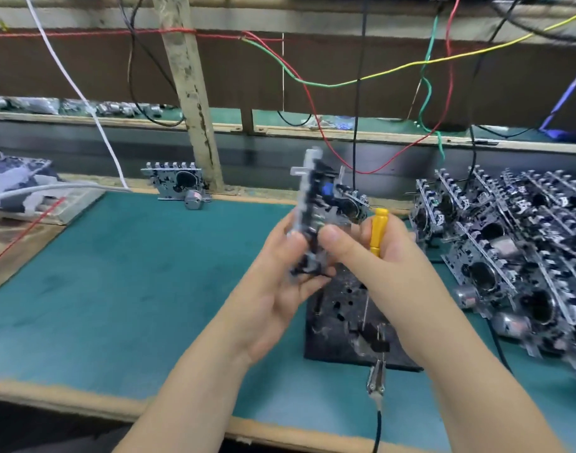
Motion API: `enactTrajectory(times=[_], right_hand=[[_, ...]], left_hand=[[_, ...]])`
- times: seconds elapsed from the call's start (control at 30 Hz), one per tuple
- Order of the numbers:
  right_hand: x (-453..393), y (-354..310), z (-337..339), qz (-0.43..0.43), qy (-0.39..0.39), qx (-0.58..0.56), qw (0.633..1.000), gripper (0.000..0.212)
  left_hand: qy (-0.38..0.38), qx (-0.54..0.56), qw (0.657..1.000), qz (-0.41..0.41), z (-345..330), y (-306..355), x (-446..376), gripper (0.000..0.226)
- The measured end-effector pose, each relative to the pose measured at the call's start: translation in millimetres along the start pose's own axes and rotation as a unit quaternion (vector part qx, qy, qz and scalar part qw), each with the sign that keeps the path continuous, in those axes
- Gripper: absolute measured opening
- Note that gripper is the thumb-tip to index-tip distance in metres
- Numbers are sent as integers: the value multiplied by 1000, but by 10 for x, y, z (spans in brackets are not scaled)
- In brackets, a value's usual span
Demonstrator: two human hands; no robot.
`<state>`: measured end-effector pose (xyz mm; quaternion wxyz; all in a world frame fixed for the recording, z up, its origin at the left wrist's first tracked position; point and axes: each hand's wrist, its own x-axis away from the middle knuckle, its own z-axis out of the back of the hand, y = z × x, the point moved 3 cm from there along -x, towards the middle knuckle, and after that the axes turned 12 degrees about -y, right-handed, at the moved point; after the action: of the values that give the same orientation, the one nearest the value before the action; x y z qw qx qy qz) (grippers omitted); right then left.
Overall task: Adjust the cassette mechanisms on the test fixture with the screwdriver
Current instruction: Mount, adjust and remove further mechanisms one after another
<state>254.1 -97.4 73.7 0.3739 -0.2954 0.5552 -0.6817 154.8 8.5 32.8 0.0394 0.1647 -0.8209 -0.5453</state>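
Observation:
A cassette mechanism (pixel 319 197) of metal and black plastic is held upright on edge above the bench. My left hand (pixel 280 276) grips its lower left side. My right hand (pixel 371 253) pinches its right side with the thumb and also grips a yellow-handled screwdriver (pixel 378 232) in the curled fingers, handle pointing up. Directly below lies the dark test fixture (pixel 342 322), a black plate with holes and a clip lead (pixel 376 377) at its front edge. The screwdriver's tip is hidden.
Several cassette mechanisms (pixel 508 256) are stacked in rows at the right. One single mechanism (pixel 179 184) leans against the back rail beside a wooden post (pixel 195 106). Coloured wires hang overhead. A box (pixel 28 191) sits at the far left on the green mat (pixel 133 289).

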Motion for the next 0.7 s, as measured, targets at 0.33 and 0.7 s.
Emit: enactTrajectory(times=[0.33, 0.7], right_hand=[[-84, -66, 190, 79, -32, -119, 989, 62], [-394, 41, 460, 29, -162, 585, 794, 65]], left_hand=[[-26, -282, 958, -53, -146, 48, -77, 113], [-74, -538, 837, 71, 236, 171, -264, 122]])
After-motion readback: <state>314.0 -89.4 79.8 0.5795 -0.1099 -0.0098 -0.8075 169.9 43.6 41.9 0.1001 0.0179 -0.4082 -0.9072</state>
